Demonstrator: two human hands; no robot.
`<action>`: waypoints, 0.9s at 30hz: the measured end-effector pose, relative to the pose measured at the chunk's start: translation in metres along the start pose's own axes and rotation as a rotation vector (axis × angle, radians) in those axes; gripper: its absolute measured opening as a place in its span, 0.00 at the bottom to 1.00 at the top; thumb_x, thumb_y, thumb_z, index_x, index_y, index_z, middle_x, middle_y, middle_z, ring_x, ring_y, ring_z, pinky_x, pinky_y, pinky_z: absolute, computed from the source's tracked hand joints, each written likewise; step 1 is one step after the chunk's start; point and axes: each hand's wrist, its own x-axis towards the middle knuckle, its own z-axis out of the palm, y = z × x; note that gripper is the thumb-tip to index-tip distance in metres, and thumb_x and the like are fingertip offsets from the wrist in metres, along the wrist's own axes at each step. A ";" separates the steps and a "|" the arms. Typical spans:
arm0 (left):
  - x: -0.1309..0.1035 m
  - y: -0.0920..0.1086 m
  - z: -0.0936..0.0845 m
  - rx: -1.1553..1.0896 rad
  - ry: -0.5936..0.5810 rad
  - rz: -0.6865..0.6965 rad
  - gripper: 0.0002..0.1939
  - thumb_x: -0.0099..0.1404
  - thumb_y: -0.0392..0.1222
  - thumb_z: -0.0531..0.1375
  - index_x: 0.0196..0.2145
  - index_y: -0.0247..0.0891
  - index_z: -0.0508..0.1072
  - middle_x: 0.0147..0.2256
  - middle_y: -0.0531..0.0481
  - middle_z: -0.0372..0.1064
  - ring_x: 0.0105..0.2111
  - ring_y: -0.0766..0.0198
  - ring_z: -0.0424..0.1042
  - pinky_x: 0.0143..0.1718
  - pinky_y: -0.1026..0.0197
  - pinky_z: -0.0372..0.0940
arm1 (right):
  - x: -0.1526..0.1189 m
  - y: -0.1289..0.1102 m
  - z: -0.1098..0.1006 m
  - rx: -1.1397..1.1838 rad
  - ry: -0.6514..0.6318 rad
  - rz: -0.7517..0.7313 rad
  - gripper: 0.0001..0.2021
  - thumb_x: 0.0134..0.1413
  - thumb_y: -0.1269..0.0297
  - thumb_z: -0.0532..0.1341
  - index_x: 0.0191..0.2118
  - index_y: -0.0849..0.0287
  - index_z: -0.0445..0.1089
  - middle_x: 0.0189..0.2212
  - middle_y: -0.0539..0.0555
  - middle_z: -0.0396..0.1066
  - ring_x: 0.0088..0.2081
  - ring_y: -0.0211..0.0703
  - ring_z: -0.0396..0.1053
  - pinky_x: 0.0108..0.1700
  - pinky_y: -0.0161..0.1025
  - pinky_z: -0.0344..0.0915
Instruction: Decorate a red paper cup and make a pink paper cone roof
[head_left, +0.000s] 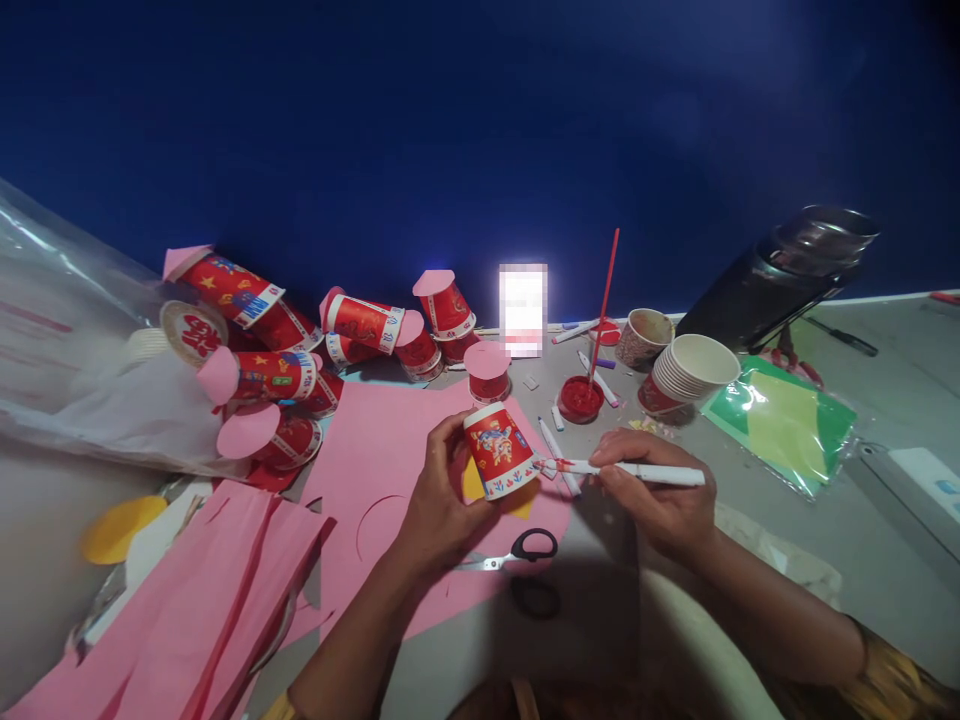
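Well, handheld cup (498,452) over grey tabletop (900,385), blue wall (450,140) behind.

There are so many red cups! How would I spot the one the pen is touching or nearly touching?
Find the big pink sheet, then the left hand over it. That hand grips the red cup, with the white pen pointing at its flowered band. Unlike the other red cups, it is held in a hand.
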 end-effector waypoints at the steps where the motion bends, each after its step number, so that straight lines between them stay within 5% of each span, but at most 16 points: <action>1: 0.000 0.000 0.000 -0.003 -0.007 -0.002 0.45 0.52 0.41 0.76 0.62 0.46 0.58 0.60 0.41 0.65 0.62 0.47 0.68 0.62 0.45 0.67 | 0.000 0.000 0.000 0.000 0.004 -0.005 0.07 0.53 0.75 0.65 0.33 0.55 0.77 0.24 0.49 0.78 0.25 0.41 0.75 0.29 0.35 0.71; 27: 0.001 0.003 0.000 -0.036 -0.004 0.005 0.45 0.51 0.42 0.76 0.61 0.45 0.58 0.63 0.39 0.63 0.65 0.45 0.65 0.64 0.42 0.65 | 0.003 -0.002 -0.003 -0.018 -0.001 -0.010 0.07 0.53 0.75 0.64 0.32 0.55 0.76 0.24 0.50 0.78 0.24 0.41 0.75 0.28 0.35 0.71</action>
